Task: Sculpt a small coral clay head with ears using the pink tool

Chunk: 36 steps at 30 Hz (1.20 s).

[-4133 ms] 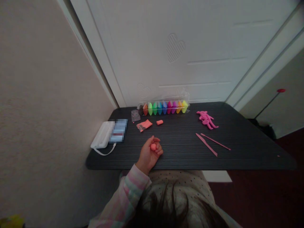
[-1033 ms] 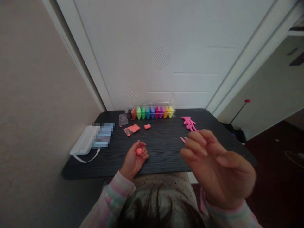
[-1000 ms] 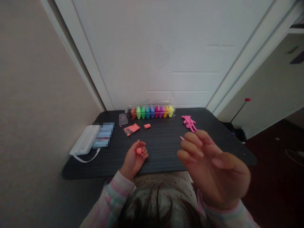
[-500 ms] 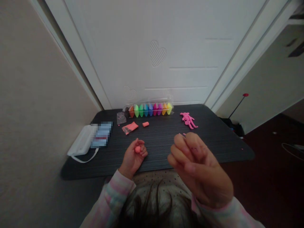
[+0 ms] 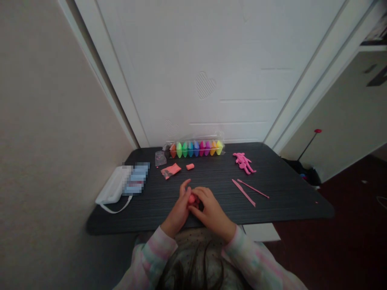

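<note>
Both hands meet over the near edge of the black table (image 5: 287,197). My left hand (image 5: 178,209) and my right hand (image 5: 210,209) are curled together around a small orange-pink clay ball (image 5: 192,198), which shows between the fingers. A smaller piece of the same clay (image 5: 190,166) lies farther back, beside a torn orange wrapper (image 5: 171,171).
A row of coloured clay packs (image 5: 196,148) lines the back edge against the white door. A pink clay figure (image 5: 244,162) and two pink modelling sticks (image 5: 246,190) lie to the right. At left sit a white case (image 5: 113,189) and a small clear bag (image 5: 160,158).
My right hand was raised close to the camera; it has dropped to the table and joined my left hand on the clay ball. The view has tilted slightly.
</note>
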{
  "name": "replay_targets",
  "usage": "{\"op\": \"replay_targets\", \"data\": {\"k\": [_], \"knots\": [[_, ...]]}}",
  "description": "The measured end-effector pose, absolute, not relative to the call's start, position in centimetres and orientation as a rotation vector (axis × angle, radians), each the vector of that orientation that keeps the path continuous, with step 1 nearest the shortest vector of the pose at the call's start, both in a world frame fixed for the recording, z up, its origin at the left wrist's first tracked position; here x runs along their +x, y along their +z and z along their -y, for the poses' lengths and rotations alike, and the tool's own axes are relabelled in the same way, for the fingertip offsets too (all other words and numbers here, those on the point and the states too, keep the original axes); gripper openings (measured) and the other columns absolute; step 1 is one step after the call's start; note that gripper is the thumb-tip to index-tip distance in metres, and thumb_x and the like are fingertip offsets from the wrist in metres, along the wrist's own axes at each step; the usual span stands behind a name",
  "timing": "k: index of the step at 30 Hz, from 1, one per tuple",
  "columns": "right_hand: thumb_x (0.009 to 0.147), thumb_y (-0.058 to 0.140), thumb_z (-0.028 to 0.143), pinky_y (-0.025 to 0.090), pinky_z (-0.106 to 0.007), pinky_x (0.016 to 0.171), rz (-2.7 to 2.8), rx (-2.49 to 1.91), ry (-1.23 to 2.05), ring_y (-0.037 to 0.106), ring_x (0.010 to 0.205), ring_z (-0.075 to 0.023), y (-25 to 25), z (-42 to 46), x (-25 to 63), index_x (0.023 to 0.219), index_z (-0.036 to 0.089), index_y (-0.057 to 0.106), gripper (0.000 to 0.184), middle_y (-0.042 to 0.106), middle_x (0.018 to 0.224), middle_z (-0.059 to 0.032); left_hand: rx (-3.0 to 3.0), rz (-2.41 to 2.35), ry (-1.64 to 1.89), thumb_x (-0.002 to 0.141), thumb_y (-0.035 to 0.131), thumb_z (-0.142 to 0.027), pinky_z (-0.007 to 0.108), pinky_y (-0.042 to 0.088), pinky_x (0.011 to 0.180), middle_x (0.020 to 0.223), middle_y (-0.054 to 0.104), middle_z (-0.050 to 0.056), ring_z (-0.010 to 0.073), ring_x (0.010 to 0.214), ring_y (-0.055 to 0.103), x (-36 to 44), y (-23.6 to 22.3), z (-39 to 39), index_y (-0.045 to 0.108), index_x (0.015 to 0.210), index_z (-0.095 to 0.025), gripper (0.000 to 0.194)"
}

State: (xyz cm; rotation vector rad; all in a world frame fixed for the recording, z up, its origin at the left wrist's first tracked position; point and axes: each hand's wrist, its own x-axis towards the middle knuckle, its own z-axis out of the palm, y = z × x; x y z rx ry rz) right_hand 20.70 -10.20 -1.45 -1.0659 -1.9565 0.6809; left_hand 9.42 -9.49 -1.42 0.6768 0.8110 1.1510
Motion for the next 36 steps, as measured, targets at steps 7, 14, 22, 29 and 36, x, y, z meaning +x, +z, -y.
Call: {"op": "replay_targets", "data": {"k": [7, 14, 22, 29, 36], "knots": [[0.07, 0.054, 0.012, 0.04, -0.034, 0.08, 1.771, -1.095, 0.764, 0.048, 0.09, -0.0181, -1.57, 10.05, 21.04, 0.092, 0.021, 0.053, 0.024, 0.052, 0.094, -0.005, 0.783, -0.842, 1.11, 0.073, 0.053, -0.035, 0.027, 0.039, 0.072, 0.073, 0.056, -0.001, 0.0123, 0.07, 0.054, 9.23, -1.46, 9.61, 0.032, 0.12, -0.025, 0.053], [0.072, 0.053, 0.013, 0.042, -0.029, 0.075, 1.67, -1.069, 0.9, 0.05, 0.087, -0.0151, -1.37, 10.0, 21.44, 0.096, 0.021, 0.053, 0.025, 0.053, 0.095, -0.0035, 0.694, -0.828, 1.095, 0.069, 0.058, -0.028, 0.029, 0.044, 0.065, 0.073, 0.057, 0.003, 0.0148, 0.068, 0.057, 9.19, -0.97, 9.55, 0.044, 0.109, -0.018, 0.043], [0.071, 0.052, 0.012, 0.042, -0.03, 0.077, 1.692, -1.039, 0.893, 0.05, 0.088, -0.0152, -1.54, 10.01, 21.39, 0.096, 0.022, 0.053, 0.027, 0.053, 0.095, -0.0032, 0.703, -0.841, 1.099, 0.066, 0.061, -0.024, 0.027, 0.043, 0.063, 0.07, 0.059, 0.003, 0.0149, 0.068, 0.057, 9.11, -1.06, 9.58, 0.049, 0.105, -0.016, 0.041], [0.07, 0.054, 0.013, 0.042, -0.029, 0.075, 1.702, -1.074, 0.909, 0.05, 0.085, -0.0148, -1.64, 10.03, 21.33, 0.098, 0.021, 0.053, 0.029, 0.054, 0.094, -0.0024, 0.732, -0.821, 1.104, 0.069, 0.057, -0.022, 0.027, 0.042, 0.067, 0.07, 0.059, 0.001, 0.0141, 0.069, 0.057, 9.0, -1.18, 9.68, 0.049, 0.105, -0.016, 0.037], [0.069, 0.055, 0.012, 0.042, -0.03, 0.077, 1.715, -1.056, 0.914, 0.05, 0.088, -0.0154, -1.49, 10.01, 21.26, 0.096, 0.021, 0.054, 0.028, 0.053, 0.096, -0.0036, 0.696, -0.835, 1.106, 0.067, 0.058, -0.02, 0.026, 0.041, 0.066, 0.071, 0.06, 0.002, 0.0129, 0.066, 0.056, 9.1, -0.86, 9.7, 0.049, 0.102, -0.016, 0.037]]}}
